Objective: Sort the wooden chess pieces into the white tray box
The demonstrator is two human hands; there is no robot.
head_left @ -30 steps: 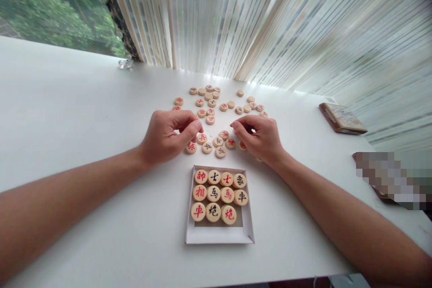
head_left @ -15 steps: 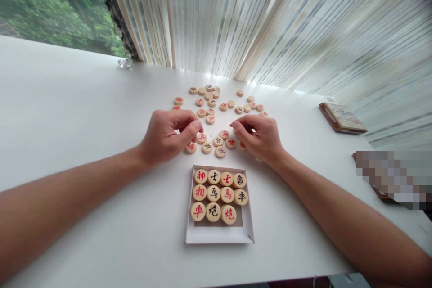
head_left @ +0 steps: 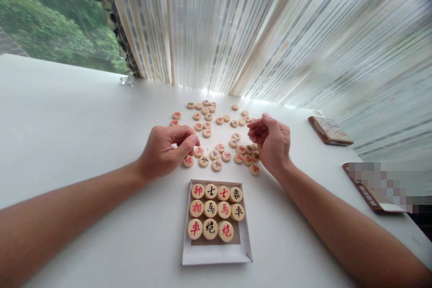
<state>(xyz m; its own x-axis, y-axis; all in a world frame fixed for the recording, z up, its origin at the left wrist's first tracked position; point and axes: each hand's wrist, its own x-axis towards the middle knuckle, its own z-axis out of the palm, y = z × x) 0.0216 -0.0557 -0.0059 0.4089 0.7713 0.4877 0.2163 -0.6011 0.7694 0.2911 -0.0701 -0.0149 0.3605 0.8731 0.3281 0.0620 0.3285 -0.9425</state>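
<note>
The left hand (head_left: 165, 150) curls beside loose game pieces (head_left: 217, 164) mid-frame; whether it holds one, I cannot tell. The right hand (head_left: 272, 141), half open, shows nothing held. Best pinch pieces by their rims, leaving the rows (head_left: 210, 209) in the lower-centre box (head_left: 216, 255) undisturbed.

A shallow, open, square white cardboard box (head_left: 216, 255) lies flat at six o'clock. Inside, eleven round, pale wooden discs with red or black characters (head_left: 210, 209) lie face up in rows of four, four and three; the box's brown base shows from four to six o'clock. Beyond it, toward twelve, similar loose discs (head_left: 217, 165) lie scattered, some touching, several blank side up. One red-marked disc (head_left: 254, 169) lies at one o'clock from the box, a red-marked pair (head_left: 177, 115) at eleven.
</note>
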